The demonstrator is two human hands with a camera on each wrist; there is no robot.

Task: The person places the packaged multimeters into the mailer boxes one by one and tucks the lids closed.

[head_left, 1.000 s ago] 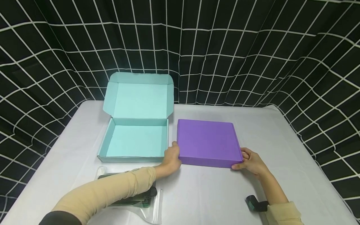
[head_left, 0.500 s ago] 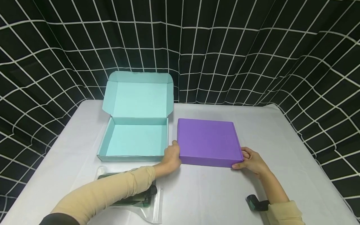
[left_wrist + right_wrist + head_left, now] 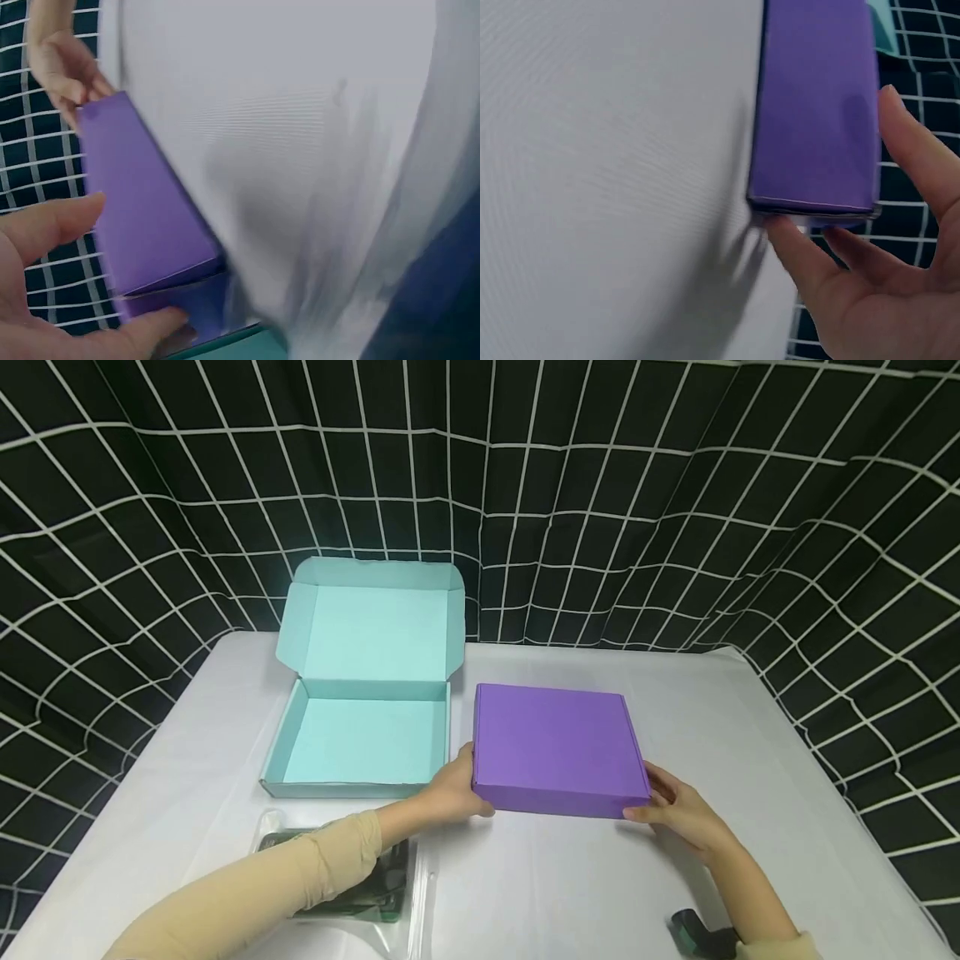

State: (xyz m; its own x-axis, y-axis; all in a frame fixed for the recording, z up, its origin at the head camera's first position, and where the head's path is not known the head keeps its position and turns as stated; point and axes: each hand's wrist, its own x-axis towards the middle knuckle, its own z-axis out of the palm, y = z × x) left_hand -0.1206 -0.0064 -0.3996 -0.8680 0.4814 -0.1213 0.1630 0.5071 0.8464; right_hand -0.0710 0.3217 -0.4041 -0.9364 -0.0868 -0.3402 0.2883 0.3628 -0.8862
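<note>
A closed purple cardboard box (image 3: 558,739) lies flat between my two hands over the white table. My left hand (image 3: 452,789) holds its left end, with the thumb by the front left corner and the fingers along the side. In the left wrist view, one finger (image 3: 64,221) stands apart from the box while fingertips touch its end. My right hand (image 3: 682,810) grips the front right corner, thumb at the front face and fingers curled at the right side. In the right wrist view, fingertips (image 3: 784,229) sit at the box's end edge.
An open, unfilled light teal mailer box (image 3: 367,739) stands just left of the purple box, lid raised. A clear plastic bag (image 3: 420,893) with a dark green item (image 3: 367,893) lies under my left forearm. A black grid-patterned curtain (image 3: 570,485) surrounds the white table (image 3: 570,885).
My left hand has turned at the box's left end; its thumb now extends by the front corner, and the forearm has shifted down and left. The view has shifted slightly.
</note>
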